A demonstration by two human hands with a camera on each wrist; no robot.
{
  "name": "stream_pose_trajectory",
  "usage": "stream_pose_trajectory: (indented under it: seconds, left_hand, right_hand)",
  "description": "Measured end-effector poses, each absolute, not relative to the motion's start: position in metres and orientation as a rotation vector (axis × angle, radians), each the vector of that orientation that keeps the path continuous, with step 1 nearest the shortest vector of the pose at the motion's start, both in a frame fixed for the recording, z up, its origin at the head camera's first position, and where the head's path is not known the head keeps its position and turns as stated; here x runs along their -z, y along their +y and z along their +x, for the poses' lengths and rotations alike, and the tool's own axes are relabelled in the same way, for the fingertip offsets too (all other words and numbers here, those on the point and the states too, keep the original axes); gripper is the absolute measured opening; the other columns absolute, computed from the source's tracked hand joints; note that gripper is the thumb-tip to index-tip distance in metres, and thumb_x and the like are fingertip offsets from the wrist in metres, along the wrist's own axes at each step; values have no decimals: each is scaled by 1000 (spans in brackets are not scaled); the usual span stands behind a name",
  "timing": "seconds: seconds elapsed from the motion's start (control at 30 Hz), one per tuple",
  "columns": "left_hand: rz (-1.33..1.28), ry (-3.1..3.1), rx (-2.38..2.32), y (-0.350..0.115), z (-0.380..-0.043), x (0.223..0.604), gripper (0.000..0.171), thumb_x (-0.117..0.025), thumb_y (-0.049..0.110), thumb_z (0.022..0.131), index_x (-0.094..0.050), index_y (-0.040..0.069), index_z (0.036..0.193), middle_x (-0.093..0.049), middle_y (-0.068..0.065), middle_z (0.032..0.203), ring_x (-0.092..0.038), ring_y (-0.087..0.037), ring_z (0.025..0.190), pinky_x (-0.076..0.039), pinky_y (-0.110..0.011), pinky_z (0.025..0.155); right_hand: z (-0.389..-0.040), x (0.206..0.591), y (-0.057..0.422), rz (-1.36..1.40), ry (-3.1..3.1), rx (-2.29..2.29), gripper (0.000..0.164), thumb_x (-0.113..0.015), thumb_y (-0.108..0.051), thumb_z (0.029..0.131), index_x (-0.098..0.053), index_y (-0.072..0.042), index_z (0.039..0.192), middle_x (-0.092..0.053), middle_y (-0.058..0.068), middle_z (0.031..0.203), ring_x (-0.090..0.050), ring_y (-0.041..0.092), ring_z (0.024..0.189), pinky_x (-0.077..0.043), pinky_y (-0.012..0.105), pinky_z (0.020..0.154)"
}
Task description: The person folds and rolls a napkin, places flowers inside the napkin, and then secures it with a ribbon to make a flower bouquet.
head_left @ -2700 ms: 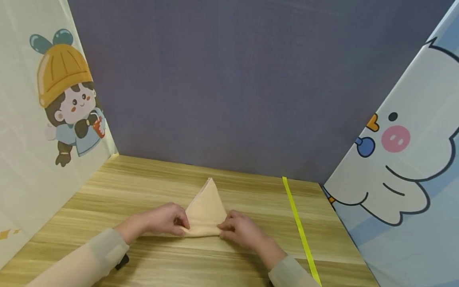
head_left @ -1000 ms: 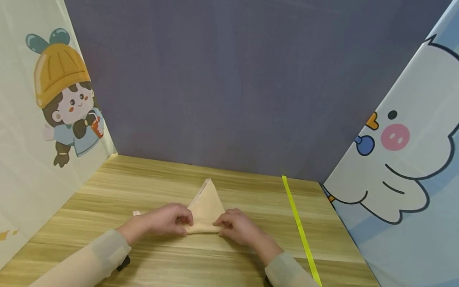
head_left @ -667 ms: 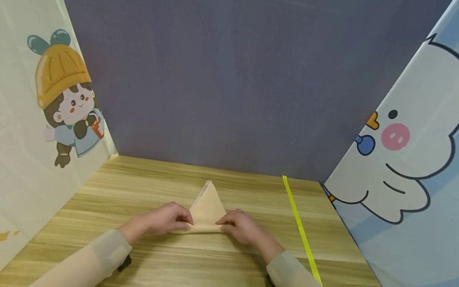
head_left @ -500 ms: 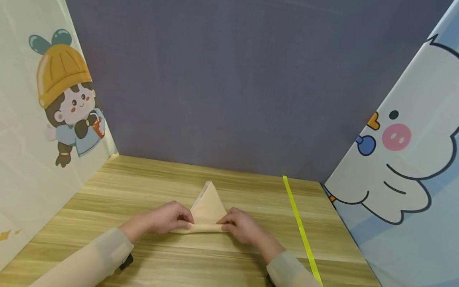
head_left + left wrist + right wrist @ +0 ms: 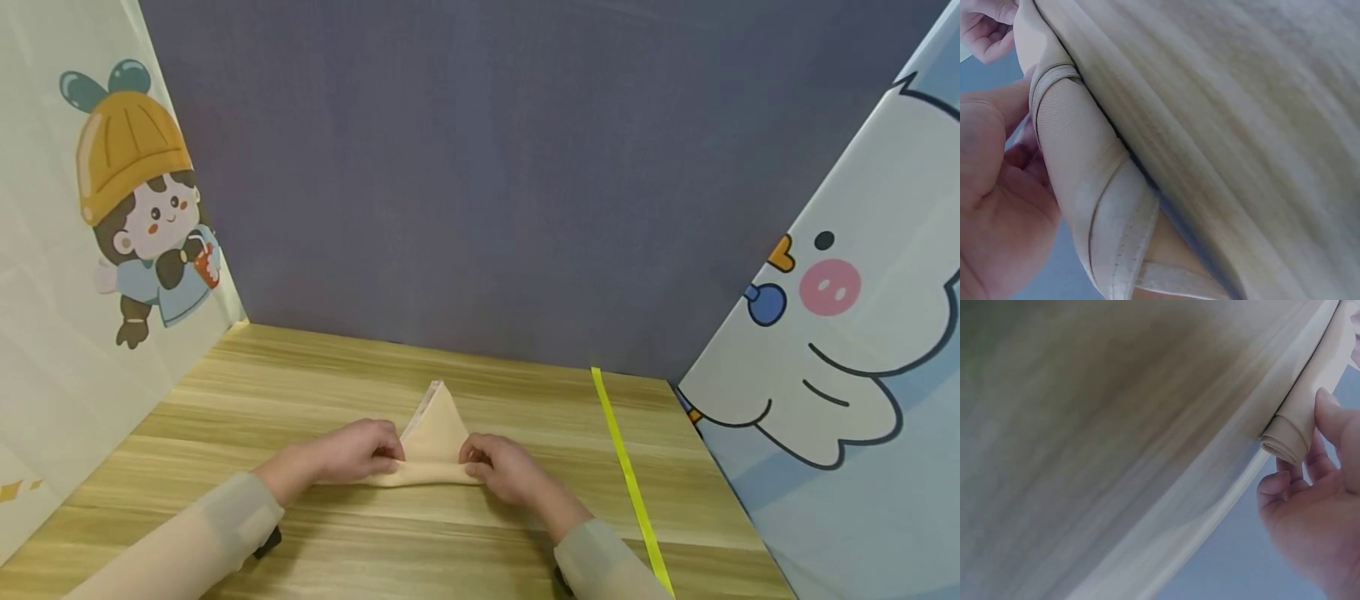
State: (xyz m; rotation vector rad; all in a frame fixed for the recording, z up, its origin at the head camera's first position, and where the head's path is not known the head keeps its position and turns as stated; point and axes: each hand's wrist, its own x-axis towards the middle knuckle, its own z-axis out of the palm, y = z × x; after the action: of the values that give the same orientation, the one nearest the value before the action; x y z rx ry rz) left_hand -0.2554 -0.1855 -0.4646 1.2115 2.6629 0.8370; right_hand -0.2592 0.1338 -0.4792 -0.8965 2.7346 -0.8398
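A beige cloth (image 5: 437, 429) lies on the wooden table, its near edge rolled into a tube and its far part tapering to a point away from the person. My left hand (image 5: 358, 452) pinches the left part of the roll between thumb and fingers. At the right end, my right hand (image 5: 506, 468) holds the roll the same way. Overlapping layers wind around the rolled cloth (image 5: 1075, 144) in the left wrist view. The spiral end of the roll (image 5: 1288, 434) shows beside the thumb in the right wrist view. Both hands partly cover the roll.
A yellow strip (image 5: 628, 475) runs front to back along the wooden table (image 5: 420, 550), right of the cloth. A dark grey panel (image 5: 465, 175) stands behind, with cartoon-printed panels on the left (image 5: 45, 275) and right (image 5: 900, 400).
The near edge has rolled slightly forward, and the pointed part beyond it is shorter. Both hands have shifted a little away from the person; the right hand sits farther right along the roll.
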Motion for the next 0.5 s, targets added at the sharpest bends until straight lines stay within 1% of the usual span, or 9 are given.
stream_pose_trajectory:
  seconds: [0.07,0.17,0.27,0.37,0.43,0.5]
  left_hand:
    - [1228,2684,-812,-185,-256,465,9,-79,11,101,-78,15,109,-67,11,92,-53,2,84,-50,-24,78]
    - [1231,2652,-837,-184,-257,466,14,-79,9,100,-73,17,110,-65,10,91,-53,0,84,-49,-25,78]
    - [1225,2591,-892,-184,-258,467,12,-77,7,101,-75,15,110,-62,6,95,-52,0,84,-50,-23,77]
    - [1243,2569,-913,-183,-259,468,11,-77,5,101,-78,13,109,-60,3,100,-51,-1,85,-50,-22,77]
    - [1273,2565,-912,-182,-259,469,11,-77,4,100,-79,11,108,-62,2,101,-52,-1,86,-51,-22,76]
    - [1290,2555,-916,-181,-260,469,13,-77,2,100,-78,11,110,-64,1,102,-55,-3,89,-53,-23,79]
  right_hand:
    - [-259,479,134,-890,2748,842,6,-72,-16,107,-74,-21,107,-69,-6,101,-60,6,92,-53,29,83]
    - [-257,479,135,-886,2792,813,7,-73,-17,106,-78,-22,107,-64,-7,101,-54,6,94,-49,29,85]
    - [-254,478,136,-894,2837,780,9,-74,-17,105,-81,-23,107,-61,-8,100,-50,8,96,-47,30,87]
    - [-253,477,134,-927,2847,780,11,-75,-14,104,-79,-24,106,-62,-7,100,-51,9,98,-47,31,89]
    - [-254,477,132,-956,2840,789,13,-75,-11,103,-78,-23,104,-64,-6,100,-54,10,99,-49,31,88]
    - [-254,477,131,-960,2830,792,15,-74,-9,103,-78,-24,104,-66,-6,101,-56,9,99,-50,30,89]
